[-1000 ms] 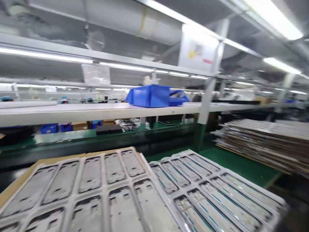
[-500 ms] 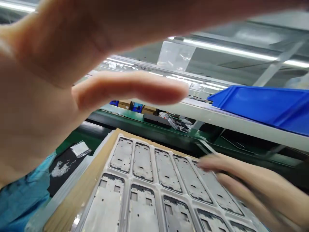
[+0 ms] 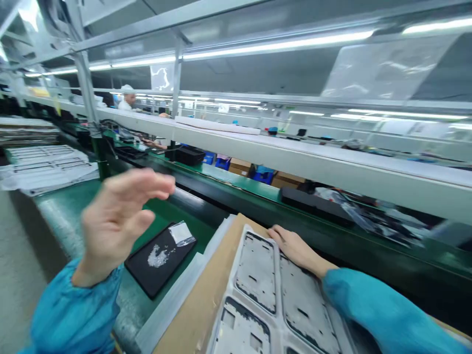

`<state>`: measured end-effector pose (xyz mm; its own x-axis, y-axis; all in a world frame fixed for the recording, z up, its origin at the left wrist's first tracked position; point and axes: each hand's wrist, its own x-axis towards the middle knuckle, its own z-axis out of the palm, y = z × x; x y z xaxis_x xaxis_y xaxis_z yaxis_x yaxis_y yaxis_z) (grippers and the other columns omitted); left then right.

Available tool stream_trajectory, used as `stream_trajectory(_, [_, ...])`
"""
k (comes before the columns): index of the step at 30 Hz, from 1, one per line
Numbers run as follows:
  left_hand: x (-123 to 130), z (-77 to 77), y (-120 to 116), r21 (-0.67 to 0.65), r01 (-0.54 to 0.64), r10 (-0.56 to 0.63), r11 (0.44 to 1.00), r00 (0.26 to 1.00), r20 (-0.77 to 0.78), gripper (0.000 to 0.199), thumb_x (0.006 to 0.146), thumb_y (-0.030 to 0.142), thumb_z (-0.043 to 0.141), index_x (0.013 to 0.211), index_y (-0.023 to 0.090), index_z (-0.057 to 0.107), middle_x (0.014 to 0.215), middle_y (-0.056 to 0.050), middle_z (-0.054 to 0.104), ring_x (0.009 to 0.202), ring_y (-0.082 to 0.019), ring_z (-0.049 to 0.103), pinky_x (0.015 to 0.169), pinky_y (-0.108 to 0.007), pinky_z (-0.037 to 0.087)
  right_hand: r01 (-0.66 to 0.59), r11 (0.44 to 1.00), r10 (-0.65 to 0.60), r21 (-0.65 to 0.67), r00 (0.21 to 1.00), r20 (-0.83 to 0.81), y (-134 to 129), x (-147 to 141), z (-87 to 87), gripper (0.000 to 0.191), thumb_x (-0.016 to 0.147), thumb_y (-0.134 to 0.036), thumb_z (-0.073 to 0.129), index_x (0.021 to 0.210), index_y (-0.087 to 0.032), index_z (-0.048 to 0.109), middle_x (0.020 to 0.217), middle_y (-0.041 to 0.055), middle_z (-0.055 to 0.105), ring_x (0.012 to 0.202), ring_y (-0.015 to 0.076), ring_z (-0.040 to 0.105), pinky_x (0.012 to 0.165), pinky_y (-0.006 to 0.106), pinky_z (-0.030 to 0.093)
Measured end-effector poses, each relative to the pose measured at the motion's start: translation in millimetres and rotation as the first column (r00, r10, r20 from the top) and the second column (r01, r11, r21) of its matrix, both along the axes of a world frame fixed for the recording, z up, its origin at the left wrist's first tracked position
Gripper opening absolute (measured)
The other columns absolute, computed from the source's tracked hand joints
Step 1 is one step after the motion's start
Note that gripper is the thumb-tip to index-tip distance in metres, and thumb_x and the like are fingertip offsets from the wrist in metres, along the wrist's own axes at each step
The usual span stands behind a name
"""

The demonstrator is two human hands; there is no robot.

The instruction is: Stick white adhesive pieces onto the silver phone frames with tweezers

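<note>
My left hand (image 3: 118, 216) is raised at the left with the thumb apart from the bent fingers, and it is empty. It hangs above the green bench and a black tray (image 3: 147, 285) with small clear pieces (image 3: 158, 256) and a small plastic packet (image 3: 181, 233). My right hand (image 3: 295, 248) lies at the far edge of a pale moulded tray (image 3: 278, 322), its fingers curled at the rim. Flat grey phone frames (image 3: 256, 270) with cutouts sit in the tray's compartments. Beneath the tray is brown cardboard (image 3: 206, 295).
A white shelf (image 3: 313, 160) runs across above a dark green channel (image 3: 228, 196). Stacked white sheets (image 3: 51, 167) lie at the left. A metal post (image 3: 86, 88) stands beyond my left hand. Another person (image 3: 127, 98) is in the background.
The view has swung left. My left hand, earlier close to the camera, is now farther off at the left. My right hand has moved leftward along the tray's far side.
</note>
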<state>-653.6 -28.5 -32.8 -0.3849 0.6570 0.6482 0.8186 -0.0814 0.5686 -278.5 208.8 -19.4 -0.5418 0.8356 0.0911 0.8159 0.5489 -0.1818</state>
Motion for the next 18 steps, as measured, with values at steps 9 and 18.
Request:
stream_trajectory(9, [-58.6, -150.7, 33.1, -0.437, -0.109, 0.109, 0.893, 0.994, -0.025, 0.034, 0.1, 0.031, 0.065, 0.13, 0.016, 0.059, 0.145, -0.015, 0.053, 0.132, -0.035, 0.051, 0.109, -0.06, 0.046, 0.12, 0.988, -0.121, -0.099, 0.993, -0.006, 28.2, 16.7, -32.8, 0.035, 0.091, -0.045, 0.03, 0.08, -0.027, 0.058, 0.093, 0.0164, 0.076, 0.096, 0.0422, 0.07, 0.079, 0.049, 0.05])
stream_trajectory(18, [-38.6, -144.3, 97.9, -0.691, 0.049, -0.167, 0.721, 0.98, -0.104, 0.021, 0.101, 0.033, 0.066, 0.114, 0.016, 0.066, 0.114, -0.008, 0.067, 0.097, -0.024, 0.067, 0.086, -0.043, 0.06, 0.067, 0.992, -0.078, -0.105, 0.991, -0.108, 31.2, 23.7, -39.2, 0.037, 0.09, -0.052, 0.032, 0.076, -0.03, 0.058, 0.084, 0.0117, 0.075, 0.084, 0.0393, 0.071, 0.073, 0.048, 0.051])
